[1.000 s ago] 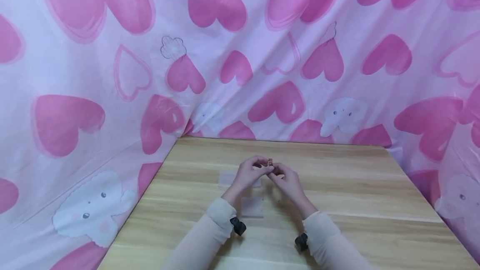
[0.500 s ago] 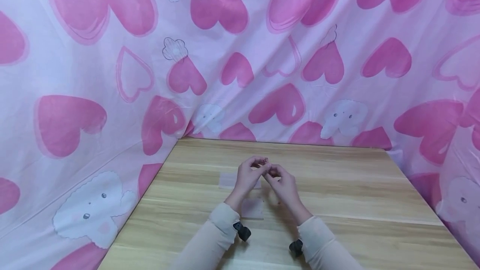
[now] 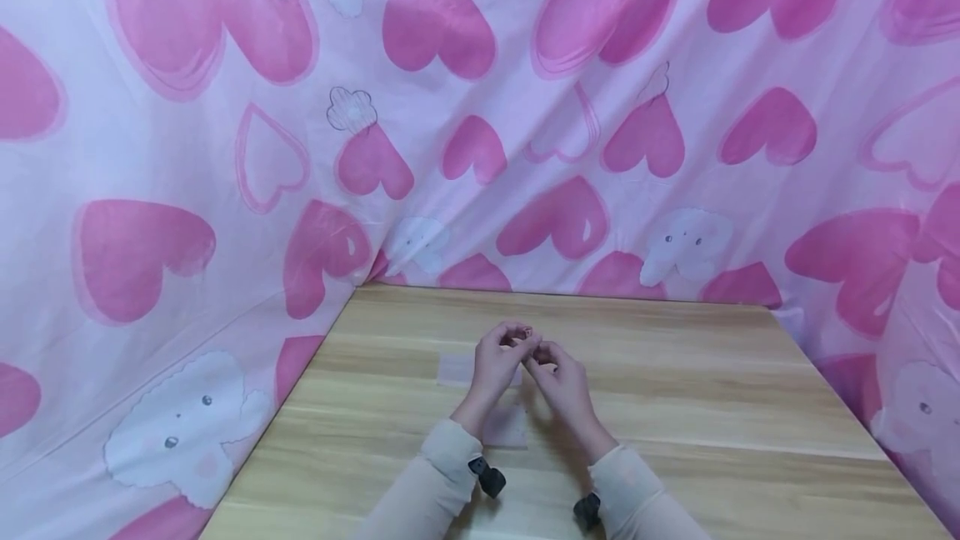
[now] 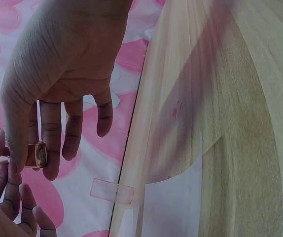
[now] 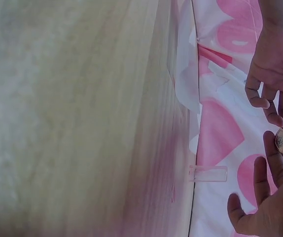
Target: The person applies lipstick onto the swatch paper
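In the head view, both hands meet above the middle of the table over a small gold-coloured tube. Its oval, gold-rimmed end bears tiny marks too small to read; it resembles a lipstick tube, though the exact kind is unclear. My left hand pinches it between thumb and fingers, the other fingers hanging down. My right hand also holds the tube, its fingertips close to the left thumb. In the right wrist view the oval end shows at the right hand's fingers. Fingers hide much of the tube.
Two pale translucent sheets lie on the wooden table, partly behind the left hand and wrist. A clear pinkish rectangular piece stands on the table in the wrist views. Heart-patterned cloth hangs behind and at the sides.
My right hand has shifted slightly left, closer in against the left hand. The tube has moved a little left and shows less between the fingers. The head view has tilted slightly upward.
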A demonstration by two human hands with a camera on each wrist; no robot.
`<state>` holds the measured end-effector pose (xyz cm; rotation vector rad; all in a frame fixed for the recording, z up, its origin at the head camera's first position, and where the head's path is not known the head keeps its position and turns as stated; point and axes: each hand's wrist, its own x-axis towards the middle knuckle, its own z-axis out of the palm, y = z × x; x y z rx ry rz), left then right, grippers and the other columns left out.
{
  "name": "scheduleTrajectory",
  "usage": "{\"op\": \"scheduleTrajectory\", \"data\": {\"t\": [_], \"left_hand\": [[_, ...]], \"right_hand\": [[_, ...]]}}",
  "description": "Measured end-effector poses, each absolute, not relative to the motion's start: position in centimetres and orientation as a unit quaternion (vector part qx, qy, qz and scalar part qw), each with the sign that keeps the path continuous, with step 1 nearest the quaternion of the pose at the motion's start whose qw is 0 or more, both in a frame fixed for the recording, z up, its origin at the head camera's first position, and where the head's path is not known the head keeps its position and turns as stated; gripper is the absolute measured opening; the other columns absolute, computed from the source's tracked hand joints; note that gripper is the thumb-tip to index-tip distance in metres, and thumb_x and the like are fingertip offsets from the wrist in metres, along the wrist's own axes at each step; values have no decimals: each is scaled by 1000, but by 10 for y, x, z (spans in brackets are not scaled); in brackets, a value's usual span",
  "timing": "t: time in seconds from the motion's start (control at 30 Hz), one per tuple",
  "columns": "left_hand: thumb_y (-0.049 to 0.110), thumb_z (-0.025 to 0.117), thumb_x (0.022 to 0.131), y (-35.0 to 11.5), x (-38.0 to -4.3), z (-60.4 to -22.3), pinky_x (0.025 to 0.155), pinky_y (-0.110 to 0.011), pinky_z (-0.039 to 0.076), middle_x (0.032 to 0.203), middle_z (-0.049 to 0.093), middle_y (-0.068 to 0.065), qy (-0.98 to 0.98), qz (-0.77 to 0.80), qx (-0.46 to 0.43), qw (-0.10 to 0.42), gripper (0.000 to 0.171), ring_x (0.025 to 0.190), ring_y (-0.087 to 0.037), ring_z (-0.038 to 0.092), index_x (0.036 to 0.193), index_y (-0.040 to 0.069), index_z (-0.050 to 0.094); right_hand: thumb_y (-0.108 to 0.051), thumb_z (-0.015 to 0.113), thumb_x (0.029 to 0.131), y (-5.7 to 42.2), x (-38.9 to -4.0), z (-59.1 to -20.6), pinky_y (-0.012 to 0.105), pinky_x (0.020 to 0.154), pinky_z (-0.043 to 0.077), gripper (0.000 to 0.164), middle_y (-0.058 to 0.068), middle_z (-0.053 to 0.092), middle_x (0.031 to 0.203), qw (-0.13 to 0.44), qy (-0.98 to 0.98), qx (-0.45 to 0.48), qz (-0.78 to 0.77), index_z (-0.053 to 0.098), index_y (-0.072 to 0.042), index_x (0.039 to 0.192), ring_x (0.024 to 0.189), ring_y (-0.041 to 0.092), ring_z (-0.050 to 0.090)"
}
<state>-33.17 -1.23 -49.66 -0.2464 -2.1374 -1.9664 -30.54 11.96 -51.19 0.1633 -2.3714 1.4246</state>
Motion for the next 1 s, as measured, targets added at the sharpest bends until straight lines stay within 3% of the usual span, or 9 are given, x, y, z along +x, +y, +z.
{"op": "scheduleTrajectory", "data": {"t": [0.2, 1.0], "left_hand": [[29, 82, 85, -14, -331, -498, 80, -32, 50, 95, 73, 8, -729, -672, -77, 107, 16, 92, -15, 59, 96, 19, 75], [36, 83, 82, -16, -333, -502, 86, -36, 45, 96, 73, 8, -720, -680, -84, 106, 24, 92, -15, 59, 95, 19, 73]], "right_hand": [[-33, 78, 89, 119, -304, -513, 51, 93, 48, 19, -5, 74, 90, 193, -834, 61, 514, 74, -17, 100, 101, 23, 67], [-33, 79, 88, 119, -305, -512, 49, 93, 46, 23, -2, 74, 91, 189, -837, 51, 512, 75, -16, 103, 101, 25, 65]]}}
